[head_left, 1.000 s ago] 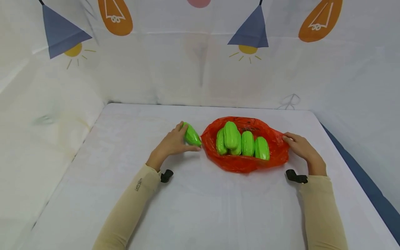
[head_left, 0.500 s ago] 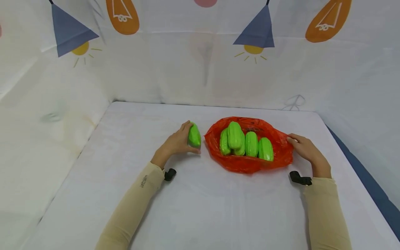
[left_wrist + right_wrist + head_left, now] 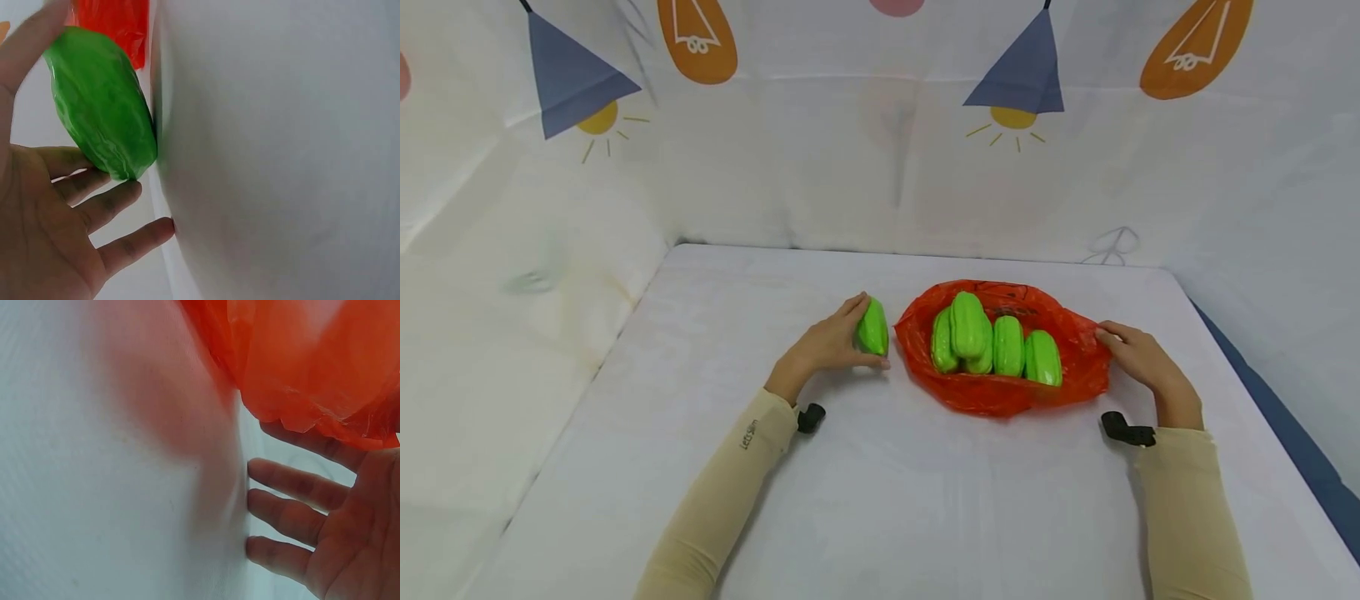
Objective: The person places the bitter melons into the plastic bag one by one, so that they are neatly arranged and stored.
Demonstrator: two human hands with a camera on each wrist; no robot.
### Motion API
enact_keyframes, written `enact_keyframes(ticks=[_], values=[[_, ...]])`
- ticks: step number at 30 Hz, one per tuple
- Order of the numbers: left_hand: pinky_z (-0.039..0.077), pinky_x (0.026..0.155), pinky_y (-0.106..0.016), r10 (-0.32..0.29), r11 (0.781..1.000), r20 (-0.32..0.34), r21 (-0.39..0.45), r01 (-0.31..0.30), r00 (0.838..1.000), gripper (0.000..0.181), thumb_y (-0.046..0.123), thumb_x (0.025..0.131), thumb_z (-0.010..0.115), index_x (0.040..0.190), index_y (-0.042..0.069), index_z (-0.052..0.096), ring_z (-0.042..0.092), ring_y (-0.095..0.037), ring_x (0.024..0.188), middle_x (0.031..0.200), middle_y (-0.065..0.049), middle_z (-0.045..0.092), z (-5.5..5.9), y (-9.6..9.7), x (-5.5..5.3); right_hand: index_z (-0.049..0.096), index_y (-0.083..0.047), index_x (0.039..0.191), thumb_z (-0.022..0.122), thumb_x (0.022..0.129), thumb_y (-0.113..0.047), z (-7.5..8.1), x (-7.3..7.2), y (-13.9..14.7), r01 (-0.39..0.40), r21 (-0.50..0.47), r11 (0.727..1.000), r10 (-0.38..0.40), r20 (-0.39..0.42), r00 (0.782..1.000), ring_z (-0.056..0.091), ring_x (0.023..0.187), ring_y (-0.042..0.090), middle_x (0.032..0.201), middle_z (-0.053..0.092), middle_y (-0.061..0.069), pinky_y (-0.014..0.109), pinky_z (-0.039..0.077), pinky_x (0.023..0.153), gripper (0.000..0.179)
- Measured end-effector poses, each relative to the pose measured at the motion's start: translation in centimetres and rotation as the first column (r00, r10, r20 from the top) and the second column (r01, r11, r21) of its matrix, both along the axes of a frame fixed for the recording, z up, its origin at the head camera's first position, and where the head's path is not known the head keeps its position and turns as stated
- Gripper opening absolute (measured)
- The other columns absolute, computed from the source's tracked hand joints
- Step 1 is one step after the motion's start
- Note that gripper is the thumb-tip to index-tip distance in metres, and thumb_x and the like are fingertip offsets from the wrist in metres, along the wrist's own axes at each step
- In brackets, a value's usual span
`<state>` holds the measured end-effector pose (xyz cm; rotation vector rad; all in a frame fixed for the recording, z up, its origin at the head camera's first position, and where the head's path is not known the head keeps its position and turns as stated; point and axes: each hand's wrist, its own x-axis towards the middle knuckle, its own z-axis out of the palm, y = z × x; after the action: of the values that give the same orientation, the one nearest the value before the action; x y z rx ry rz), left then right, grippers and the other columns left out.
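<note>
My left hand [image 3: 835, 337] holds a glossy, bright green, ridged vegetable [image 3: 873, 327] between thumb and fingers, just left of the red plastic bag. Up close in the left wrist view, the green vegetable [image 3: 103, 103] has a lumpy skin and its lower side lies right at the white tabletop; the little finger is stretched out to the table. Several similar green vegetables [image 3: 970, 327] lie in the open red plastic bag [image 3: 973, 400]. At the bag's right rim, my right hand [image 3: 1138, 354] pinches the thin plastic, its other fingers extended towards the table in the right wrist view.
The white table [image 3: 940, 500] stretches in front of the bag and to its left. Behind it hangs a white cloth [image 3: 820, 167] with printed lamps and bulbs. A black wrist mount [image 3: 811, 418] sits at the left cuff, another mount [image 3: 1127, 430] at the right.
The green vegetable in my left hand has turned from slanting towards the bag to nearly upright, and the hand has come slightly right. My right hand stays on the bag's rim. The head view has shifted slightly.
</note>
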<state>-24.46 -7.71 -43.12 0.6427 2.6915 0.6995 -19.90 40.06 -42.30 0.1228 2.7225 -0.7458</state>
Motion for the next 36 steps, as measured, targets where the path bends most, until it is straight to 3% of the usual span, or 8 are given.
enact_keyframes(ticks=[13,20,25,32,36], values=[[0.034,0.114,-0.053,-0.023,1.000,0.001,0.019,0.023,1.000,0.114,0.069,0.077,0.069,0.159,0.016,0.010,0.030,-0.032,0.146,0.166,0.002,0.007,-0.2,-0.7,-0.3,0.028,0.009,0.147,0.025,0.105,-0.047,0.0,-0.1,0.0,0.004,-0.027,1.000,-0.003,0.012,1.000,0.025,0.134,0.056,0.148,0.029,0.037,0.074,0.028,0.104,0.071],[0.032,0.115,-0.054,-0.027,1.000,0.026,-0.003,0.027,0.999,0.114,0.068,0.075,0.071,0.159,0.019,0.012,0.027,-0.034,0.147,0.166,-0.007,0.008,-0.2,-0.7,-0.4,0.027,0.011,0.148,0.025,0.105,-0.047,-0.2,-0.1,0.1,0.003,-0.022,1.000,-0.003,0.008,1.000,0.024,0.134,0.057,0.148,0.028,0.038,0.074,0.028,0.104,0.072],[0.033,0.115,-0.052,-0.034,0.999,0.020,-0.010,0.034,0.999,0.114,0.066,0.074,0.073,0.159,0.018,0.014,0.029,-0.032,0.147,0.165,-0.007,0.012,-0.1,-0.9,-0.5,0.025,0.010,0.148,0.025,0.104,-0.049,-0.2,-0.2,0.0,-0.001,-0.021,1.000,0.001,0.017,1.000,0.023,0.134,0.057,0.149,0.027,0.038,0.074,0.028,0.104,0.074],[0.032,0.116,-0.050,-0.071,0.997,-0.009,0.015,0.072,0.997,0.114,0.068,0.072,0.073,0.158,0.016,0.019,0.028,-0.030,0.147,0.163,-0.009,0.019,-0.3,-1.3,-1.0,0.025,0.011,0.148,0.024,0.105,-0.048,0.1,-0.1,0.1,-0.005,-0.010,1.000,0.006,0.025,1.000,0.023,0.133,0.058,0.148,0.026,0.039,0.075,0.028,0.103,0.073],[0.031,0.117,-0.049,-0.070,0.996,-0.008,0.057,0.071,0.997,0.113,0.067,0.071,0.075,0.157,0.015,0.022,0.027,-0.029,0.148,0.162,-0.010,0.022,0.3,-2.1,-1.3,0.024,0.011,0.148,0.024,0.105,-0.048,0.2,-0.1,0.0,-0.004,-0.016,1.000,0.005,0.029,1.000,0.023,0.134,0.058,0.148,0.025,0.040,0.075,0.027,0.103,0.073]])
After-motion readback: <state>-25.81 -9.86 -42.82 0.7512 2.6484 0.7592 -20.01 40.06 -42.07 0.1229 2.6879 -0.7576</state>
